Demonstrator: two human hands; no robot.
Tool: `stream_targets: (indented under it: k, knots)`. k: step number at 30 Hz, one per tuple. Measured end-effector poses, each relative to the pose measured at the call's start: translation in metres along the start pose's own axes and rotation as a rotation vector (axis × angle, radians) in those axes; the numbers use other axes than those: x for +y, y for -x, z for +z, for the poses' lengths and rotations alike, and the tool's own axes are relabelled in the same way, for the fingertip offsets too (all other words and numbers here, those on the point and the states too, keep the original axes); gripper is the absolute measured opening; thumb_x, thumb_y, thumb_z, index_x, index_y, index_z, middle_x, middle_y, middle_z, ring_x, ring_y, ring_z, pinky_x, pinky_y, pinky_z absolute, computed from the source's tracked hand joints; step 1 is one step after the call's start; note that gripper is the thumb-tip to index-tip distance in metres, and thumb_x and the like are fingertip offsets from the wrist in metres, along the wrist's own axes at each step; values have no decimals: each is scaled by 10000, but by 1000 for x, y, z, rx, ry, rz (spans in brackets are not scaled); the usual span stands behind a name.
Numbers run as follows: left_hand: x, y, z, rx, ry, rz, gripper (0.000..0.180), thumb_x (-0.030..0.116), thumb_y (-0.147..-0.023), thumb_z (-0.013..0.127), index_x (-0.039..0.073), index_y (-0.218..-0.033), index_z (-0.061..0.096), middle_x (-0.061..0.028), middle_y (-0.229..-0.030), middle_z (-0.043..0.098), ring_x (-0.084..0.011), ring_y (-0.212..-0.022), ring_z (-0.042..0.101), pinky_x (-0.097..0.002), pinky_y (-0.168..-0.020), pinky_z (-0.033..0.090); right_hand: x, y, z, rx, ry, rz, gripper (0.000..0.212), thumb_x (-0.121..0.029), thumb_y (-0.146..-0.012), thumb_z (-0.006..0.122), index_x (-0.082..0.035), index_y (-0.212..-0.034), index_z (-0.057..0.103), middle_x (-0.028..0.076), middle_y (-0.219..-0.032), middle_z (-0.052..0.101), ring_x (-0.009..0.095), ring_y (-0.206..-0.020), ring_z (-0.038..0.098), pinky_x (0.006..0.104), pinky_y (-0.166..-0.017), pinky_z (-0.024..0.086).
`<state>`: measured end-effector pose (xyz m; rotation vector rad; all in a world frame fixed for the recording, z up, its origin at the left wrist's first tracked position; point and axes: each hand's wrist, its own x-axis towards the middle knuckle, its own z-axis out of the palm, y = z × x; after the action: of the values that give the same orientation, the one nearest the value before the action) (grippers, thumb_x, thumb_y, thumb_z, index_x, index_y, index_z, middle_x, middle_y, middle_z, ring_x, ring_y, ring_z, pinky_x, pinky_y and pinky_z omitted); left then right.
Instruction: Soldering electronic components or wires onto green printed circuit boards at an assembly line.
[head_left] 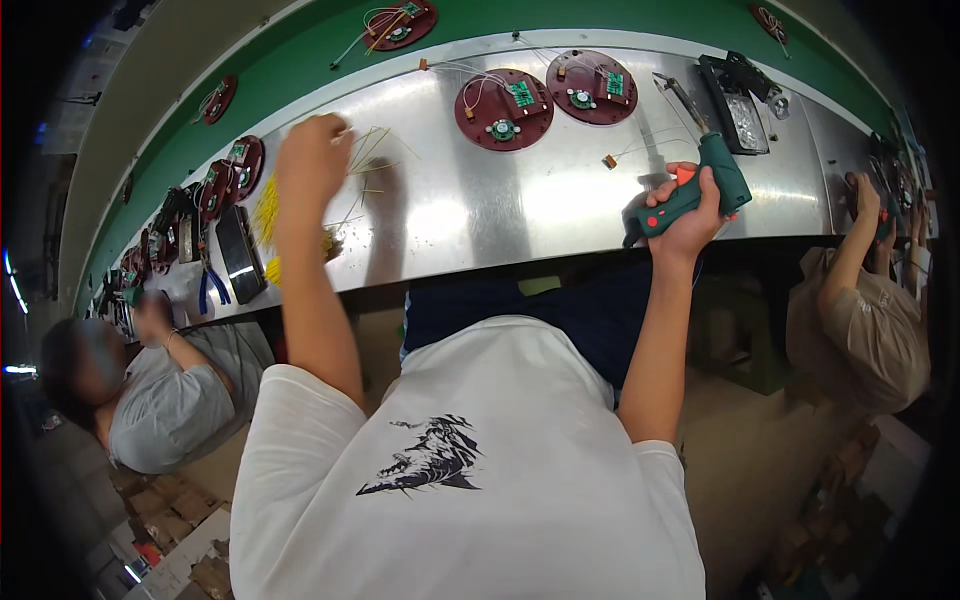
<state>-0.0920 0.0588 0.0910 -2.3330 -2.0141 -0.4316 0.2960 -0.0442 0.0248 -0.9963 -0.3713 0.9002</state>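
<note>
My right hand (688,222) is wrapped round the grip of a dark green soldering gun (728,172) with an orange trigger and red buttons. Its long thin metal tip points away from me, to the upper left. Over the left part of the metal bench is my left hand (315,155), slightly blurred, its fingers curled in; what they hold, if anything, I cannot make out. Thin yellow wires (266,212) lie bundled beside and under that forearm, with loose ones scattered to its right. Ahead, between my hands, two round dark red discs (478,100) (568,102) carry green circuit boards and white wires.
A black tray (742,110) stands past the soldering gun. Blue-handled pliers (214,284) and a dark rectangular box (240,256) lie left of the yellow wires. More discs rest on the green strip (300,75). Co-workers sit at left (180,400) and right (860,330).
</note>
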Motion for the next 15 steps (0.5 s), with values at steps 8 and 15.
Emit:
stream_targets:
  k: [8, 15]
  knots:
    - [-47, -8, -12, -195, -206, -294, 294, 257, -796, 745, -11, -914, 730, -209, -872, 711, -371, -820, 692, -423, -765, 540, 6, -5, -5, 13, -9, 7, 363, -324, -998, 471, 16, -930, 580, 70, -613, 534, 150, -543, 523, 301, -518, 462]
    - [-61, -8, 9, -179, -176, -217, 275, 257, -823, 723, -12, -881, 726, -215, -851, 711, -384, -816, 693, -433, -760, 544, 7, -1, -4, 12, 19, -21, 346, -313, -999, 474, 13, -948, 576, 100, -746, 587, 152, -549, 533, 311, -516, 471]
